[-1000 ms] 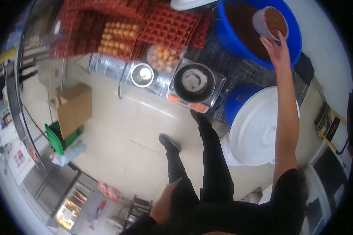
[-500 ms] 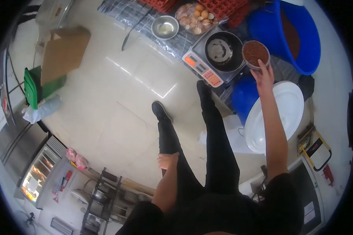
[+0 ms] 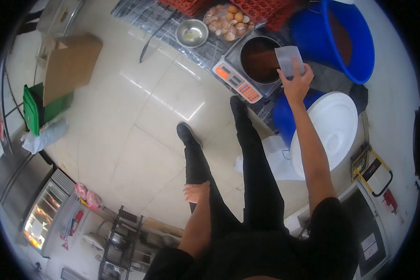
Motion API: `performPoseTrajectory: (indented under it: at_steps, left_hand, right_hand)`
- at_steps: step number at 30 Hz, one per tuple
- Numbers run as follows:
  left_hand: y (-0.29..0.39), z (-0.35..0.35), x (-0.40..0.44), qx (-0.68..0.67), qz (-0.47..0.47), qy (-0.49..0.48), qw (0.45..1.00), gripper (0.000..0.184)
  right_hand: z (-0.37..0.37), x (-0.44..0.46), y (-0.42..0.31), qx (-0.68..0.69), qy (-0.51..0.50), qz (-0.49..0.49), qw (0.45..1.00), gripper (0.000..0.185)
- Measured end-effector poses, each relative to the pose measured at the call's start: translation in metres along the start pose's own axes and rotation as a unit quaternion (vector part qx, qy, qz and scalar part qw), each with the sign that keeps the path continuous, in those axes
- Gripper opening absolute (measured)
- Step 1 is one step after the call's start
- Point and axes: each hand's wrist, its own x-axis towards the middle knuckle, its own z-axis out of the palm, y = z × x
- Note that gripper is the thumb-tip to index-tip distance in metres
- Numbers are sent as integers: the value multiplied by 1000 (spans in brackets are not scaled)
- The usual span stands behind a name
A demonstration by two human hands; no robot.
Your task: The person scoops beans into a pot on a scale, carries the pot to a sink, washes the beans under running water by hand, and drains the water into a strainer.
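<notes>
Commercial-Style Kitchen Built Around Bulk Ingredients

This looks like a working kitchen rather than a home one. Along the plastic-covered tabletop stand red egg trays, a clear bag of eggshells, a metal bowl and a digital scale bearing a dark pot. Beside them, a large blue tub holds brown powder in bulk. Across the pale tiled floor are a metal rack of cookware and a lit, glass-fronted cabinet.
</notes>
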Motion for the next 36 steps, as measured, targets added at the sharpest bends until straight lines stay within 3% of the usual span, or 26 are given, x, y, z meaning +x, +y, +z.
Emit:
performPoseTrajectory:
  at_steps: [3, 4, 6, 9, 10, 11, 12, 13, 14, 16, 17, 19, 22, 25, 26, 29, 30, 32, 36]
  left_hand:
    - [12, 1, -7, 17, 2, 15, 1000, 92]
    - [16, 4, -8, 21, 3, 16, 1000, 92]
    - [19, 15, -14, 16, 19, 31, 999, 97]
    - [21, 40, -11, -27, 43, -69, 996, 105]
    - [26, 9, -29, -22, 60, -146, 987, 106]
    - [44, -35, -68, -6, 49, -184, 982, 91]
    - [42, 2, -58, 18, 23, -116, 993, 85]
    - [39, 33, -29, 40, 52, -191, 979, 97]
    - [49, 27, -49, 67, 0, -150, 986, 111]
    - [41, 53, -29, 74, 33, -144, 986, 114]
    - [43, 57, -27, 107, 19, -145, 983, 114]
    - [38, 50, -19, 127, 16, -190, 973, 113]
    - [14, 22, -13, 112, 32, -304, 946, 111]
    - [-5, 7, -27, 166, -9, -267, 949, 108]
    - [-12, 4, -34, 188, -27, -246, 950, 107]
    - [-14, -5, -47, 224, -54, -201, 952, 104]
    - [-13, -6, -49, 228, -61, -191, 953, 103]
    - [-15, -11, -53, 238, -73, -170, 954, 101]
    - [-11, -16, -57, 247, -77, -136, 956, 96]
  right_hand:
    - [-15, 38, 24, 145, -18, 90, 985, 69]
    - [-27, 54, 36, 276, -62, 207, 936, 68]
    - [-61, 97, 57, 512, -132, 411, 742, 66]
    - [-102, 167, 131, 568, -178, 427, 681, 68]
    - [-107, 190, 162, 557, -174, 418, 697, 72]
    - [-107, 210, 195, 544, -170, 407, 714, 73]
    - [-105, 232, 229, 531, -168, 396, 730, 75]
    - [-98, 252, 263, 519, -170, 387, 743, 76]
    - [-80, 265, 299, 474, -153, 376, 781, 77]
    - [-22, 278, 372, 384, -127, 353, 843, 79]
    - [13, 283, 409, 215, -135, 321, 912, 80]
    - [76, 279, 470, -135, -145, 228, 953, 83]
    - [122, 254, 493, -231, -135, 246, 932, 80]
    - [180, 242, 513, -184, -104, 119, 970, 78]
    - [197, 249, 509, -180, -181, 153, 955, 72]
    - [211, 242, 503, -52, -203, 97, 973, 70]
    - [213, 249, 501, 60, -251, 158, 953, 68]
    - [212, 245, 500, 280, -342, 274, 854, 65]
    - [176, 257, 439, 385, -380, 292, 789, 65]
